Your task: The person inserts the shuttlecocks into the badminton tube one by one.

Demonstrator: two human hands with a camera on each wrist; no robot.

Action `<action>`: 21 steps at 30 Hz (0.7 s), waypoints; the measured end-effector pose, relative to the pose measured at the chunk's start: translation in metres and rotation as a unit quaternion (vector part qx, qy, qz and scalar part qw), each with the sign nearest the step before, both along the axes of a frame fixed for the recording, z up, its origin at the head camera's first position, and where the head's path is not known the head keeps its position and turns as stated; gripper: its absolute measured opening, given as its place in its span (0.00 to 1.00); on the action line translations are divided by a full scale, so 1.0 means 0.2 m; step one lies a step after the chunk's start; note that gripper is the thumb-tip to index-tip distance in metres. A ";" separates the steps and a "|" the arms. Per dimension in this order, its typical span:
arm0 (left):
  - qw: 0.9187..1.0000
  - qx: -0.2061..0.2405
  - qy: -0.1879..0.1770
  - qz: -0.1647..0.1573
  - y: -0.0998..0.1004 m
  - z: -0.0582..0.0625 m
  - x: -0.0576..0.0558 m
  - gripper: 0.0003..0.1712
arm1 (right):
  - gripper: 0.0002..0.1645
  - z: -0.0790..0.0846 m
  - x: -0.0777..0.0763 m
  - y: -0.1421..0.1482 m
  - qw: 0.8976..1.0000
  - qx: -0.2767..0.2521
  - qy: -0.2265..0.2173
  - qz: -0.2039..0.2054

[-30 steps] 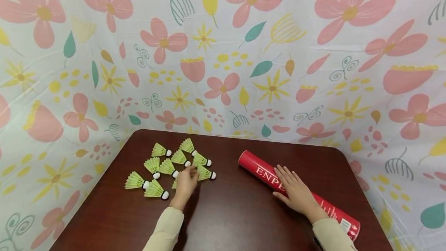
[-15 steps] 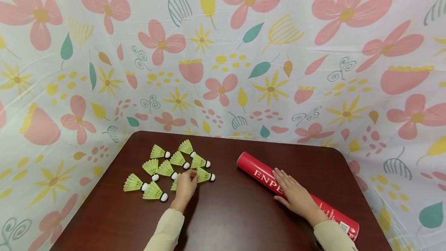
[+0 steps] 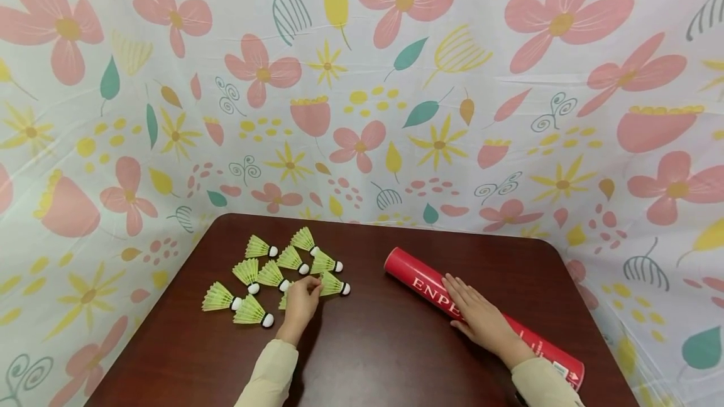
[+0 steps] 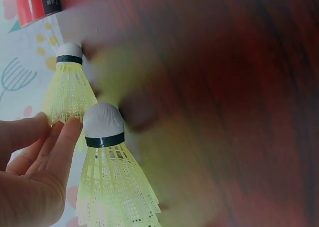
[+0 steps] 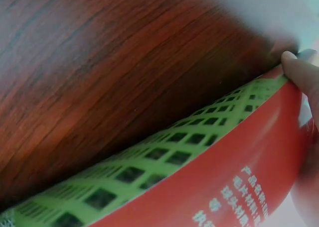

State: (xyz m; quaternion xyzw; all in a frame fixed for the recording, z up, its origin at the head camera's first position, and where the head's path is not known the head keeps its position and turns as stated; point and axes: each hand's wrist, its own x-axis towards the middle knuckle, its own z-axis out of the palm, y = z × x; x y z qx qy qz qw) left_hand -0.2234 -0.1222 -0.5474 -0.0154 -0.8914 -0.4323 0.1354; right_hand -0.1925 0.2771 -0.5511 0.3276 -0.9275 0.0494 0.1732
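My left hand (image 3: 301, 306) is at the right side of a group of yellow-green shuttlecocks with white caps. Its thumb and fingertips pinch the skirt rim of the rightmost shuttlecock (image 3: 334, 284), which lies cap to the right. In the left wrist view that shuttlecock (image 4: 69, 90) stands beyond the fingertips, and a nearer shuttlecock (image 4: 112, 172) is beside the fingers. Part of another one is hidden under the left hand. My right hand (image 3: 481, 319) rests on a red tube (image 3: 415, 269), fingers straight along it. In the right wrist view the thumb (image 5: 294, 67) touches the tube's side.
Several other shuttlecocks (image 3: 249, 311) lie loosely on the left of the dark brown table (image 3: 373, 344). The tube lies slanted on the right side. A flowered cloth (image 3: 362, 93) hangs behind the table and along both sides.
The rightmost shuttlecock has shifted slightly, its cap a little lower in view. My left fingers have moved slightly at its skirt. The right hand still rests on the tube, its thumb slightly shifted.
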 end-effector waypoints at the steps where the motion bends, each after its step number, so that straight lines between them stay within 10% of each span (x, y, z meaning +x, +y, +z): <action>1: 1.000 0.002 0.000 0.000 0.00 0.00 0.00 0.02 | 0.56 0.00 0.00 0.00 1.000 0.000 0.001 0.002; 21: 1.000 0.026 0.017 -0.006 -0.03 0.04 0.01 0.02 | 0.54 -0.01 0.00 -0.03 1.000 0.001 0.018 0.008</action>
